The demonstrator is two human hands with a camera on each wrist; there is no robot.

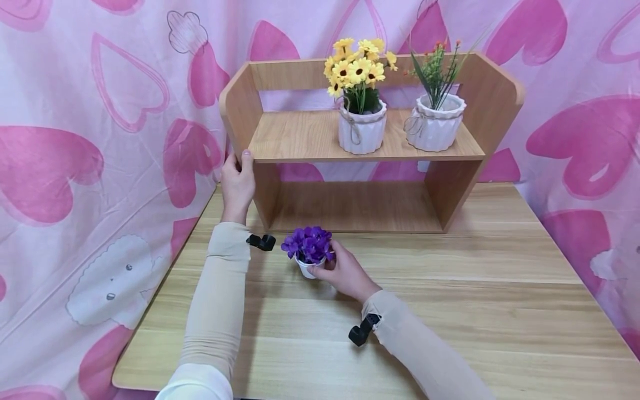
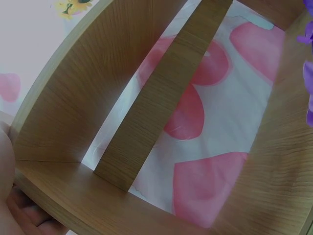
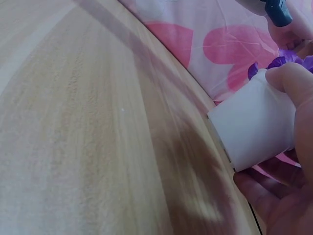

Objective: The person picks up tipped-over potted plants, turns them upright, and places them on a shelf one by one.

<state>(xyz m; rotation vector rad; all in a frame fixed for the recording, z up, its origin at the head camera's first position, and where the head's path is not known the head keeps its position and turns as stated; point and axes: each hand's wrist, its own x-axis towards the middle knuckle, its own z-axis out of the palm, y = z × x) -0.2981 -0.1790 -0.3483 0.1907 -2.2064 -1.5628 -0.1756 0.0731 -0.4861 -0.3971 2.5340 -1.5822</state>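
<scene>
Fingers of your right hand (image 1: 345, 272) curl round the small white pot of purple flowers (image 1: 309, 251), thumb on one side and fingertips on the other, so the pot is pinched by its wall rather than by the blooms. The right wrist view shows that white wall (image 3: 254, 125) pressed between your thumb and palm. The pot sits low over the wooden table (image 1: 450, 311), just in front of the wooden shelf unit (image 1: 360, 144); whether its base touches the tabletop or is slightly lifted, you cannot tell from these views.

Your left hand (image 1: 237, 180) grips the front edge of the shelf unit's left side panel, thumb over the edge, which looks like a steadying hold so the unit stays put. In the left wrist view only the heel of that hand (image 2: 19, 215) shows under the panel.

On the upper shelf stand a ribbed white pot of yellow flowers (image 1: 361, 100) and, just beside it, a white pot of green sprigs (image 1: 435, 119). The lower compartment holds nothing visible. A pink heart-print cloth (image 1: 100, 111) hangs behind.
</scene>
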